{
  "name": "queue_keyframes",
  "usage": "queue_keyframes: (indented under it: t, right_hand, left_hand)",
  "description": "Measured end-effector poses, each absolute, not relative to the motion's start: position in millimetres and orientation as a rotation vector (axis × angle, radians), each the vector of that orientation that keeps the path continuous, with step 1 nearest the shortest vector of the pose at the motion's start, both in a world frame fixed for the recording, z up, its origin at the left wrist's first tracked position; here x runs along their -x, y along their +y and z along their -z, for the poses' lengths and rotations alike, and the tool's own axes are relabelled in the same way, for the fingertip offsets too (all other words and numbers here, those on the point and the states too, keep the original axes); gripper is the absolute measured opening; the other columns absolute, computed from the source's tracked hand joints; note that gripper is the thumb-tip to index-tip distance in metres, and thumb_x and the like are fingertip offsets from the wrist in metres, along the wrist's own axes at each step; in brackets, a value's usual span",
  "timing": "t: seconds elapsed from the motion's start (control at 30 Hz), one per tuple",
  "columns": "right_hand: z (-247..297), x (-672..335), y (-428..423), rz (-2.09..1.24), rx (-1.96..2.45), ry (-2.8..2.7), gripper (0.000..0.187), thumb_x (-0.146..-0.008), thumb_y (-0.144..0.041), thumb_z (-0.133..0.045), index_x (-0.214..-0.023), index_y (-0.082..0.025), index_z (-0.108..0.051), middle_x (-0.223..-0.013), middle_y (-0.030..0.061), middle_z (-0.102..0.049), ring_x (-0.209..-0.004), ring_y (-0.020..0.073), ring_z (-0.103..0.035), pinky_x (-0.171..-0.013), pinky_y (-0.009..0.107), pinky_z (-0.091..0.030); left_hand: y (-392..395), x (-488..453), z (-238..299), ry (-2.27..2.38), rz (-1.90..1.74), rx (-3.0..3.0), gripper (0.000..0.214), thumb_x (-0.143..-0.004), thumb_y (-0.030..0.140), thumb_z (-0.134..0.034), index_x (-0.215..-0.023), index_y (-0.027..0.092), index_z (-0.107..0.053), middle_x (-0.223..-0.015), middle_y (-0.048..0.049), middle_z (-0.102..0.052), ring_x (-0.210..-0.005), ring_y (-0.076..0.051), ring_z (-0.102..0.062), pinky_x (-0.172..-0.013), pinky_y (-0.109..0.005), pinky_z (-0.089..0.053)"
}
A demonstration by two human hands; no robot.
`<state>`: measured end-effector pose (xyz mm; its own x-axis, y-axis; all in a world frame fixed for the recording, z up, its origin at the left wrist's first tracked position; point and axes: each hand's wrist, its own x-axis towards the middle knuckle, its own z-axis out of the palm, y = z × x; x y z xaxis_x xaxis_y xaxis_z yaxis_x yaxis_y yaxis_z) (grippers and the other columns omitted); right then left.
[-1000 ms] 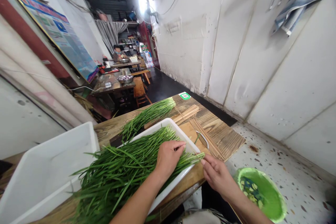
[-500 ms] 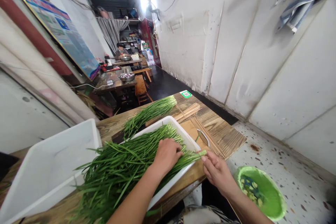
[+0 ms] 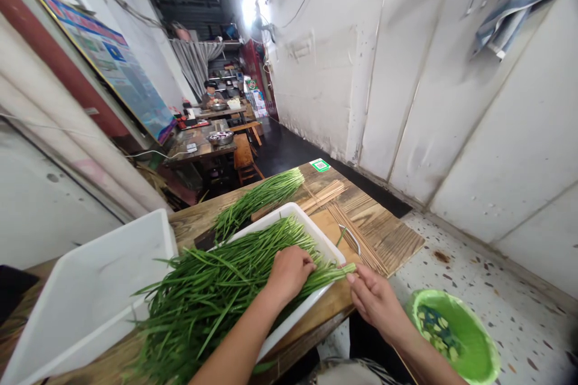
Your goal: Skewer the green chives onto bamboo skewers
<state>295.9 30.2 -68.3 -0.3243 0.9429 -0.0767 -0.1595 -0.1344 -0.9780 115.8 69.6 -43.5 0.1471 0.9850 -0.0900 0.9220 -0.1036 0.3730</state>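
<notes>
**A:** What has changed since a moment ago?

**B:** Little. Your left hand (image 3: 289, 271) still rests palm down on the chives (image 3: 226, 289), now a touch nearer their cut ends. Your right hand (image 3: 377, 301) stays at the tray's (image 3: 311, 225) near corner.

**A:** How are your hands set?

**B:** Left fingers curl over the stalks, pressing them down, a loose grip. Right thumb and forefinger pinch the stalk tips jutting over the tray edge. The chives lie heaped in the white tray on the bench (image 3: 388, 231), beside bamboo skewers (image 3: 356, 234). A green bucket (image 3: 460, 337) sits on the floor by your right wrist.
</notes>
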Motion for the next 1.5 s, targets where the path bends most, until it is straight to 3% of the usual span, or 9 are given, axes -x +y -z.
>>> queue_keyframes:
  t: [0.13, 0.23, 0.37, 0.47, 0.6, 0.8, 1.5]
  right_hand:
    - [67, -297, 34, -1.614, 0.973, -1.263, 0.029, -0.081, -0.045, -0.051, -0.087, -0.016, -0.050, -0.041, -0.0126, -0.027, -0.031, 0.0026, -0.017, -0.028, 0.013, -0.013]
    - [66, -298, 37, -1.646, 0.968, -1.258, 0.030, -0.080, -0.045, -0.052, -0.086, -0.016, -0.051, -0.043, -0.0122, -0.027, -0.032, 0.0025, -0.017, -0.028, 0.013, -0.013]
    - [66, -301, 39, -1.677, 0.943, -1.267, 0.029, -0.080, -0.045, -0.052, -0.083, -0.017, -0.050, -0.043, -0.0125, -0.026, -0.031, 0.0023, -0.017, -0.027, 0.012, -0.013]
    - [66, -303, 39, -1.683, 0.932, -1.289, 0.028, -0.081, -0.045, -0.051, -0.084, -0.017, -0.050, -0.040, -0.0132, -0.024, -0.030, 0.0024, -0.016, -0.027, 0.012, -0.013]
    - [61, -303, 42, -1.717, 0.934, -1.294, 0.028, -0.080, -0.043, -0.053, -0.086, -0.016, -0.051, -0.041, -0.0134, -0.026, -0.030, 0.0021, -0.016, -0.027, 0.012, -0.013]
    - [52, -302, 48, -1.762, 0.909, -1.298, 0.031, -0.077, -0.045, -0.055, -0.082, -0.015, -0.052, -0.040, -0.0139, -0.026, -0.029, 0.0012, -0.015, -0.027, 0.012, -0.012]
    - [55, -301, 45, -1.732, 0.982, -1.280, 0.031, -0.077, -0.047, -0.054, -0.075, -0.017, -0.047, -0.038, -0.0141, -0.025, -0.029, 0.0015, -0.014, -0.027, 0.012, -0.011]
  left_hand:
    - [73, -106, 45, 1.859, -0.486, -1.941, 0.017, -0.069, 0.032, -0.058, -0.068, 0.020, -0.070, -0.073, -0.0028, -0.066, -0.067, -0.015, -0.057, -0.062, -0.023, -0.035]
    - [71, -101, 41, 1.790, -0.465, -1.944, 0.021, -0.073, 0.030, -0.052, -0.065, 0.020, -0.069, -0.065, -0.0019, -0.066, -0.063, -0.015, -0.056, -0.059, -0.023, -0.034]
    - [68, -99, 36, 1.566, -0.395, -2.081, 0.016, -0.068, 0.019, -0.053, -0.060, 0.019, -0.067, -0.069, -0.0023, -0.065, -0.069, -0.015, -0.057, -0.064, -0.023, -0.036]
    - [69, -100, 36, 1.589, -0.536, -2.039, 0.016, -0.069, 0.021, -0.052, -0.060, 0.017, -0.065, -0.070, -0.0029, -0.065, -0.068, -0.015, -0.057, -0.065, -0.023, -0.037]
    - [75, -103, 42, 1.633, -0.777, -1.749, 0.020, -0.073, 0.026, -0.048, -0.066, 0.015, -0.063, -0.062, -0.0021, -0.065, -0.061, -0.015, -0.058, -0.060, -0.024, -0.040]
    - [78, -109, 43, 1.613, -0.978, -1.532, 0.021, -0.072, 0.028, -0.050, -0.076, 0.014, -0.066, -0.062, -0.0017, -0.067, -0.062, -0.016, -0.062, -0.064, -0.025, -0.046]
    - [76, -116, 37, 1.690, -1.048, -1.503, 0.022, -0.070, 0.027, -0.055, -0.080, 0.014, -0.070, -0.058, -0.0006, -0.066, -0.056, -0.015, -0.060, -0.059, -0.024, -0.046]
